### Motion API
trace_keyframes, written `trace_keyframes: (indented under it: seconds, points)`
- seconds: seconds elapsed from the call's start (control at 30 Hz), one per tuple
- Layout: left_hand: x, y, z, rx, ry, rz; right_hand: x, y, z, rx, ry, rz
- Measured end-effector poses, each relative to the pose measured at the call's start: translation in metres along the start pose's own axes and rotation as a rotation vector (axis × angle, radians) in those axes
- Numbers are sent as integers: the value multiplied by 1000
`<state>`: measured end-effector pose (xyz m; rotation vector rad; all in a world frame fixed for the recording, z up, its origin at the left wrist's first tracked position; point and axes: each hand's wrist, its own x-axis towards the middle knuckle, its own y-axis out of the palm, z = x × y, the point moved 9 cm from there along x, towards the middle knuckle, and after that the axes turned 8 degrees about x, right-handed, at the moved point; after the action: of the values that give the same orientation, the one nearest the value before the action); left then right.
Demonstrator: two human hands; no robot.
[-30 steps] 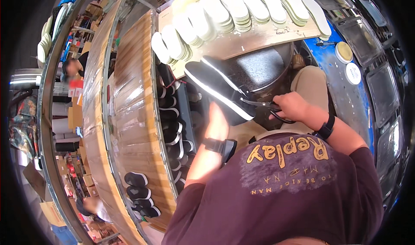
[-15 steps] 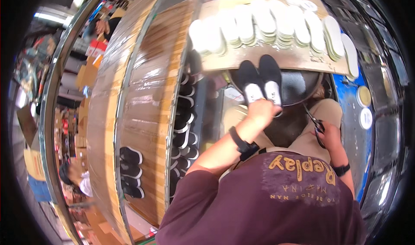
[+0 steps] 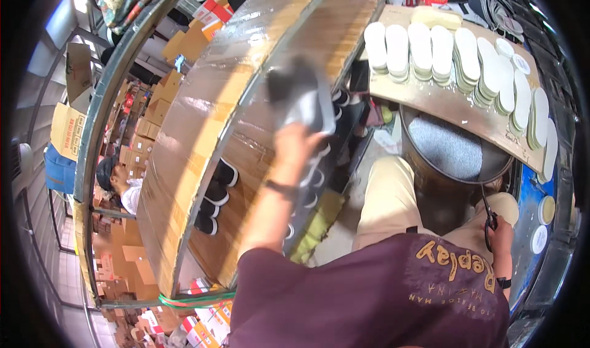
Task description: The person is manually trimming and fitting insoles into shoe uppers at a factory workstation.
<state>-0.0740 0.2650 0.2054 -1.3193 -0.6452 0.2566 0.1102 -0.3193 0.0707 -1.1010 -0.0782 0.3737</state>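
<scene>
My left hand (image 3: 295,144) is stretched out to the left, closed on a pair of black shoes (image 3: 307,99). The shoes are smeared by motion, with pale insides showing, and hang over the wooden shelf (image 3: 261,151). My right hand (image 3: 502,236) rests by my right thigh, wrapped round the dark handles of a pair of scissors (image 3: 490,218). The scissors' blades point up toward the round dark tub (image 3: 424,154) between my knees. Beyond the tub, stacks of white insoles (image 3: 431,52) line a board (image 3: 424,93).
More black shoes with white soles (image 3: 216,191) sit on the shelf, whose metal frame (image 3: 236,105) rises at my left. Round lids (image 3: 539,239) lie on the blue surface at right. Another person (image 3: 126,185) is beyond the shelf, among cardboard boxes (image 3: 163,105).
My left hand has carried the shoes from above the tub leftward to the shelf. The view has swung left. My right hand still holds the scissors by my thigh.
</scene>
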Motion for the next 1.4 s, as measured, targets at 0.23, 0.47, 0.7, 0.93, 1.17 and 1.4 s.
trace_keyframes:
  seconds: [0.23,0.47,0.7,0.93,1.17,1.4]
  points:
    - [-68,27,294,317,-490,121,10,0,22,-37,-40,-24]
    - [-11,17,33,-214,-165,6,22,-18,-26,-69,28,-155]
    - [-51,116,-133,-413,212,237,9,8,-65,-174,171,-247]
    - [-135,197,-204,-550,314,289,-3,-4,-61,-78,163,-391]
    - [-146,211,-202,-553,304,436,-6,4,-68,-67,197,-340]
    - [-138,211,-204,-526,315,433,-2,-2,-61,-54,197,-363]
